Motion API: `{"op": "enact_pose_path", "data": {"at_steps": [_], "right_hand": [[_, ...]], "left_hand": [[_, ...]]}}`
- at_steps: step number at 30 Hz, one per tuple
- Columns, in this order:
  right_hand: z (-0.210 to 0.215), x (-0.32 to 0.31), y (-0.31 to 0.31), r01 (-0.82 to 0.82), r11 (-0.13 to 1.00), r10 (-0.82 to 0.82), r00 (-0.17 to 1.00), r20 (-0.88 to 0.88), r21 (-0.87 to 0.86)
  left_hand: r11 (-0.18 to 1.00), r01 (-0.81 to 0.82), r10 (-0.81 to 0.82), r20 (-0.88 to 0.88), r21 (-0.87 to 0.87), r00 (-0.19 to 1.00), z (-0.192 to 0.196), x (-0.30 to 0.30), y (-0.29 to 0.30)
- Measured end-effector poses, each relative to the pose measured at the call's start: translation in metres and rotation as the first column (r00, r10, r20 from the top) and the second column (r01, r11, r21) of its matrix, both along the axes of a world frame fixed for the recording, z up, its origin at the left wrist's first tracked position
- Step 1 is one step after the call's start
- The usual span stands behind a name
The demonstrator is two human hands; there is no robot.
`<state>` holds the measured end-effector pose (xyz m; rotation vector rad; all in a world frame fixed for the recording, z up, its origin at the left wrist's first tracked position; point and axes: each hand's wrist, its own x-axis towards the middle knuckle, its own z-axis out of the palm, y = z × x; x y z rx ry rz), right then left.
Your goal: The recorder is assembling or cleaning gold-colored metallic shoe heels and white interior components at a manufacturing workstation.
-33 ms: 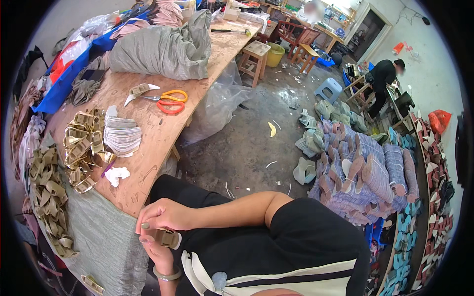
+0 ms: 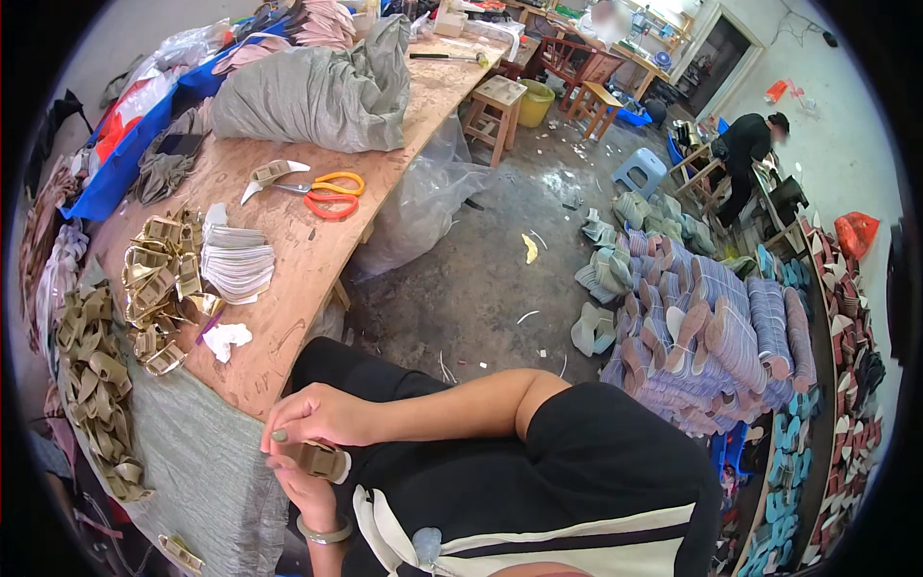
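In front of my body, my left hand (image 2: 312,492), with a bangle at its wrist, holds a small tan shoe upper piece (image 2: 318,460) with a bow-like band and a pale edge. Just above it is my right hand (image 2: 327,413), its thumb and fingers pinched together close to the left fingertips. Whatever sits in that pinch is too small or hidden to make out. Near my hands is the bench edge. A heap of similar tan pieces (image 2: 96,380) lies on the far left, and shiny gold pieces (image 2: 154,284) are piled beside a stack of white curved strips (image 2: 236,264).
Scissors (image 2: 332,195) with orange and red handles lie on the wooden bench (image 2: 288,260), behind a crumpled white scrap (image 2: 226,339). A grey sack (image 2: 317,91) stands farther back. Tied insole stacks (image 2: 692,332) rise on the right. One person (image 2: 745,159) stands at the far right; another sits at the back.
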<state>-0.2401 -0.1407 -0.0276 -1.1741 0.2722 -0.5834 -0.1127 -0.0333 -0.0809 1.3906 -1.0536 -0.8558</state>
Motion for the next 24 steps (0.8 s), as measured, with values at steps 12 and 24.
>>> {"op": "enact_pose_path", "data": {"at_steps": [12, 24], "right_hand": [[-0.023, -0.003, 0.020, 0.294, 0.952, -0.300, 0.952, -0.067, -0.083], [-0.020, -0.032, -0.033, 0.163, 0.955, -0.163, 0.986, 0.022, -0.248]], "left_hand": [[0.971, -0.170, 0.148, -0.134, -0.169, 0.980, 0.029, -0.018, -0.024], [0.995, 0.019, -0.016, 0.026, -0.097, 1.000, 0.029, -0.025, -0.013]]}}
